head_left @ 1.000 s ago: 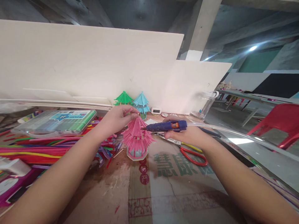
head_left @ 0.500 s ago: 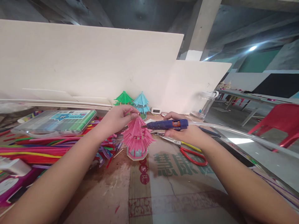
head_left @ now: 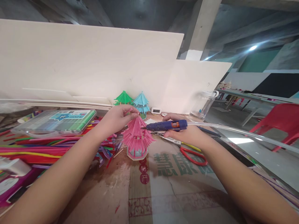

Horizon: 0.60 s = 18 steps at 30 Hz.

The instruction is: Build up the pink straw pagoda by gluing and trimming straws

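Observation:
A pink tiered pagoda model [head_left: 137,143], made of fuzzy pipe cleaners, stands upright on a small pale base in front of me. My left hand [head_left: 121,117] is closed, thumb and fingers pinching at the model's peak. Wrapped round a dark blue hot glue gun [head_left: 164,125] is my right hand [head_left: 179,132]. The gun's nozzle points left and is at the upper roof tier; whether it touches cannot be told. A long clear glue stick [head_left: 233,129] runs out of the gun's back to the right.
Pliers with red and yellow handles [head_left: 192,157] lie beneath my right hand. A green model [head_left: 124,98] and a light blue one [head_left: 141,101] stand behind. Left are loose pipe cleaners [head_left: 28,151] and a marker case [head_left: 56,121]. A clear jug [head_left: 203,105] stands back right.
My right hand and the glue gun have shifted very slightly left and down. The left hand and the pink model look unmoved.

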### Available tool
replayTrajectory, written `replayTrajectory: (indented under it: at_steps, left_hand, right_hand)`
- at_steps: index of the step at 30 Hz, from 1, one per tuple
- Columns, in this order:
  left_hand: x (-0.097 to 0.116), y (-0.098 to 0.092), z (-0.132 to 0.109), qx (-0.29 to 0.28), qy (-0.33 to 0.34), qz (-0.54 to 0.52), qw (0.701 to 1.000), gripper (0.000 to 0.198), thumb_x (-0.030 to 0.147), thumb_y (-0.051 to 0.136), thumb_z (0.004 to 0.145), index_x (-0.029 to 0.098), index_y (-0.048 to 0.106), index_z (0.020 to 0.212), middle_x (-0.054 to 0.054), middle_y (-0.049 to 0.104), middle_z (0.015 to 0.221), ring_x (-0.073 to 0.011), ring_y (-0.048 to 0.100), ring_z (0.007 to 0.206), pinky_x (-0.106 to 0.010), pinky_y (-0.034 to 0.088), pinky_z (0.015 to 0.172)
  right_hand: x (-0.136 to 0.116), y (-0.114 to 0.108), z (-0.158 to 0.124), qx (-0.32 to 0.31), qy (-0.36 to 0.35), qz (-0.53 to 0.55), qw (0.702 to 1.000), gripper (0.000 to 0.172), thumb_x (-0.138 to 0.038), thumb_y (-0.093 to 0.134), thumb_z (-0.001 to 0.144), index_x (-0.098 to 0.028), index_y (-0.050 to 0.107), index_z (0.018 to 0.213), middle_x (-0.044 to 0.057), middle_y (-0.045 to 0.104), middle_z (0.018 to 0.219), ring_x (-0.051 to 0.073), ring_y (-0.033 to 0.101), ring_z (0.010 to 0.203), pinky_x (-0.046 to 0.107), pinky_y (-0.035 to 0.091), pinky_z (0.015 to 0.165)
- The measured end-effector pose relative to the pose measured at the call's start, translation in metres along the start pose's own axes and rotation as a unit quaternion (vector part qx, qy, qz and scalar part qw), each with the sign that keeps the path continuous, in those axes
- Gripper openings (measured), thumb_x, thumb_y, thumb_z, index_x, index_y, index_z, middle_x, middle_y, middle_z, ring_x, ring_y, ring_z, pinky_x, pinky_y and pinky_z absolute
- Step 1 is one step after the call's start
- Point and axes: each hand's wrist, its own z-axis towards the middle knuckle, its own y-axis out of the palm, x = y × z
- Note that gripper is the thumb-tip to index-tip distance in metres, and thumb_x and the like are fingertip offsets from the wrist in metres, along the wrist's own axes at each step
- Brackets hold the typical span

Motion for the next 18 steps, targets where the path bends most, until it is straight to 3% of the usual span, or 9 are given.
replayTrajectory:
  at_steps: [18]
  left_hand:
    - [0.0013,-0.0003,0.0001,-0.003,-0.003,0.001,1.0,0.028,0.041,0.053,0.08,0.018,0.069,0.081,0.001,0.065,0.072,-0.0135,0.051,0.062,-0.023,0.037,0.059]
  right_hand:
    - [-0.0005,-0.0008,0.0014,-0.014,-0.001,0.001,1.0,0.028,-0.038,0.068,0.071,-0.022,0.062,0.093,0.0,0.065,0.087,0.016,0.059,0.074,0.025,0.045,0.064]
